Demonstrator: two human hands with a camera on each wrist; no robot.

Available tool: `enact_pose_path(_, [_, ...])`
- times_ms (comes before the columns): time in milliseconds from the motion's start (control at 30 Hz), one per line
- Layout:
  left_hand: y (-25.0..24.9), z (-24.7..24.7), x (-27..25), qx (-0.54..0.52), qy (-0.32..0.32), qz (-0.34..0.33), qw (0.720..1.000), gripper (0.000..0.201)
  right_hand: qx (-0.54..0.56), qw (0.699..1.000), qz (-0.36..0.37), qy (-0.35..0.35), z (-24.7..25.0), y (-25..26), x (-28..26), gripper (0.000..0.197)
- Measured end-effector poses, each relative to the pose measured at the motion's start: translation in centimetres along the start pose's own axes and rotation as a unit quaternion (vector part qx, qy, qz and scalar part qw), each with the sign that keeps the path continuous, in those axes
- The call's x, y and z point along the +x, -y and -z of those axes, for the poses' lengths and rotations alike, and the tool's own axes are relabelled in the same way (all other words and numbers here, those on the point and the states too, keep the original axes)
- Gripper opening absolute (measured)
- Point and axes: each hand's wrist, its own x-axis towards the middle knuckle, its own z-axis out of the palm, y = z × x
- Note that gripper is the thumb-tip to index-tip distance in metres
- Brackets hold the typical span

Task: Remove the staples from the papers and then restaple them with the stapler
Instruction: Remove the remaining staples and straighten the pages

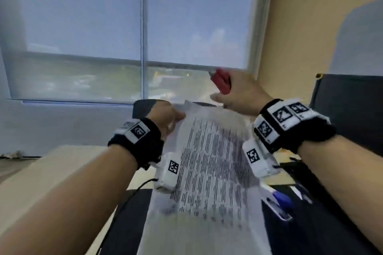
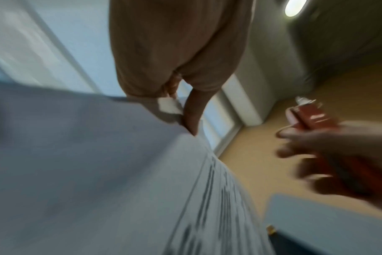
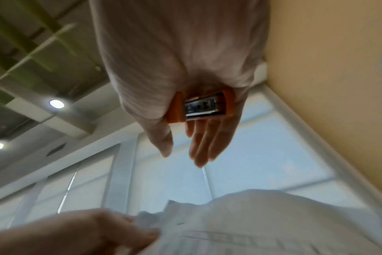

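My left hand is pinching the top left corner of the papers, thumb and fingers curled onto the sheets and holding them up in the air in front of me. The left wrist view is showing this same pinch close up, with my fingers closing on a small folded bit of the corner; that picture is blurred, so I cannot tell whether a staple is sitting there. The papers are hanging from that corner and sloping down toward me, with lines of printed text facing up.

My right hand is raised just beyond the top right edge of the papers and is gripping a small red stapler. The stapler is lying across my palm, and its metal-tipped nose is pointing away toward the window. In the right wrist view its metal end is facing the camera, while my fingers are stretching out past it rather than wrapping tightly. The stapler is near the papers but apart from them.

Both wrists are wearing black bands carrying white blocks with square markers. Below my arms a pale counter is carrying a dark mat, and a blue and white tool is lying to the right under the papers' edge.
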Motion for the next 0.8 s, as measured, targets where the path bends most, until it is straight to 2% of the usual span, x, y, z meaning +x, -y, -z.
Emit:
enact_pose_path(67, [4.3, 0.7, 0.8, 0.073, -0.003, 0.011, 0.997, 0.015, 0.021, 0.998, -0.032, 0.057, -4.8, -1.2, -2.2, 0.051])
enact_pose_path(167, [8.0, 1.8, 1.2, 0.133, -0.035, -0.012, 0.990, 0.018, 0.094, 0.989, -0.083, 0.083, -11.0, -3.1, -4.9, 0.051])
enact_pose_path(267, [8.8, 3.5, 2.0, 0.143, -0.032, -0.027, 0.989, 0.016, 0.226, 0.961, -0.113, 0.110, -15.0, -4.3, -6.3, 0.044])
enact_pose_path(333, [8.8, 4.7, 2.4, 0.162, -0.011, -0.028, 0.986, 0.009, 0.308, 0.934, -0.125, 0.129, -16.4, -4.2, -6.8, 0.029])
enact_pose_path(400, [8.9, 5.2, 2.2, 0.161, 0.026, -0.021, 0.986, 0.006, 0.357, 0.912, -0.126, 0.155, -17.5, -4.1, -7.3, 0.026])
enact_pose_path(467, [9.1, 5.2, 1.8, 0.153, 0.060, -0.020, 0.986, 0.017, 0.350, 0.918, -0.102, 0.153, -18.6, -3.9, -7.7, 0.036])
enact_pose_path(500, [9.1, 5.1, 1.5, 0.148, 0.072, -0.019, 0.986, 0.021, 0.320, 0.934, -0.086, 0.134, -19.2, -3.9, -7.9, 0.040])
enact_pose_path(600, [8.6, 4.4, 0.7, 0.101, 0.097, -0.029, 0.990, 0.021, 0.148, 0.987, -0.058, 0.023, -19.8, -4.0, -7.8, 0.042])
enact_pose_path(667, [8.1, 3.5, 0.1, 0.054, 0.096, -0.047, 0.993, 0.018, 0.080, 0.996, -0.039, -0.033, -19.1, -3.4, -7.6, 0.040])
enact_pose_path(733, [7.7, 2.7, -0.1, 0.018, 0.074, -0.081, 0.994, 0.015, 0.082, 0.995, -0.018, -0.047, -18.4, -2.8, -7.4, 0.034])
enact_pose_path(800, [7.6, 2.1, -0.2, 0.020, 0.049, -0.122, 0.991, 0.015, 0.153, 0.987, -0.017, -0.038, -18.1, -2.6, -7.4, 0.023])
